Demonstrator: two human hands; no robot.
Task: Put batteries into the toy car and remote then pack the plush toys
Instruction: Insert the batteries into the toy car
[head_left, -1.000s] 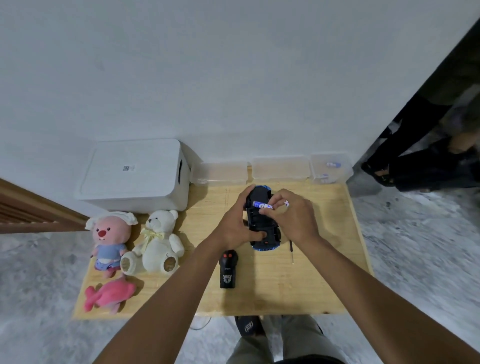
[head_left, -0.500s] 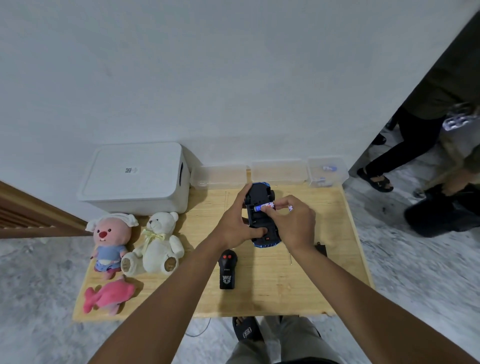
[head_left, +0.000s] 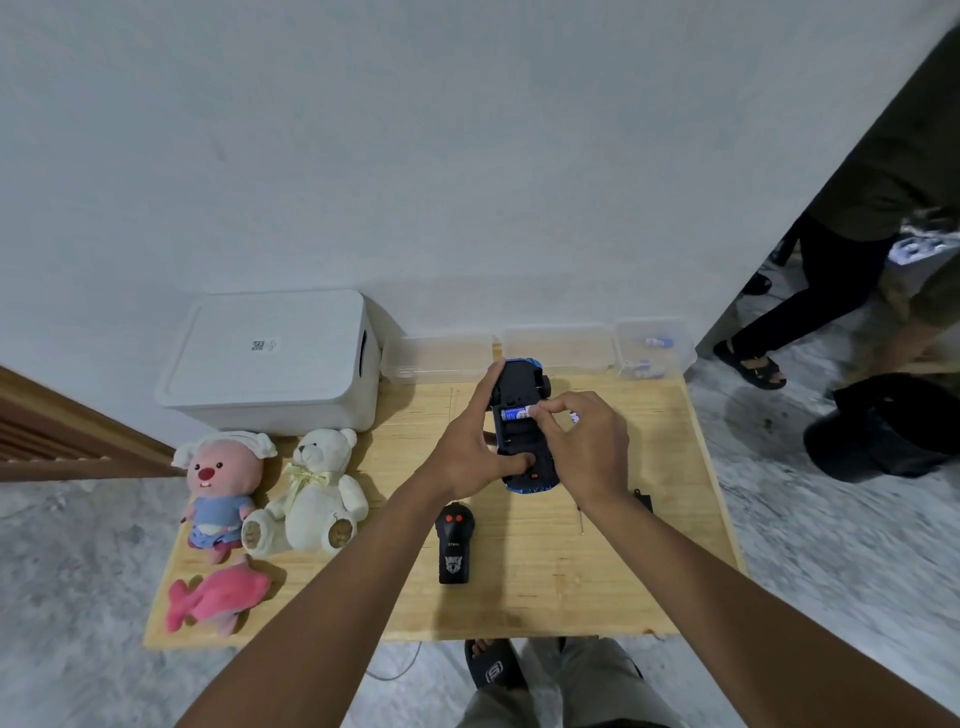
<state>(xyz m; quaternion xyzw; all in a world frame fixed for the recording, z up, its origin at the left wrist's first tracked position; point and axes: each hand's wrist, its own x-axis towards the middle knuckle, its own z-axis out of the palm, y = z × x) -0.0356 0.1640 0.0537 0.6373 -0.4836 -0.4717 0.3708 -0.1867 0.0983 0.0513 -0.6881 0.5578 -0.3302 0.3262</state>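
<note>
Right-hand grip (head_left: 582, 441) pinching battery (head_left: 514, 414) into toy car (head_left: 522, 426), left hand (head_left: 467, 452) clasping car; more batteries in rightmost clear bin (head_left: 654, 347).

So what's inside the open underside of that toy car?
One blue-and-white battery lies in the toy car battery bay, pressed by the right hand. The left hand steadies the car. Fingers cover the rest of the bay, so other batteries can't be seen.
</note>
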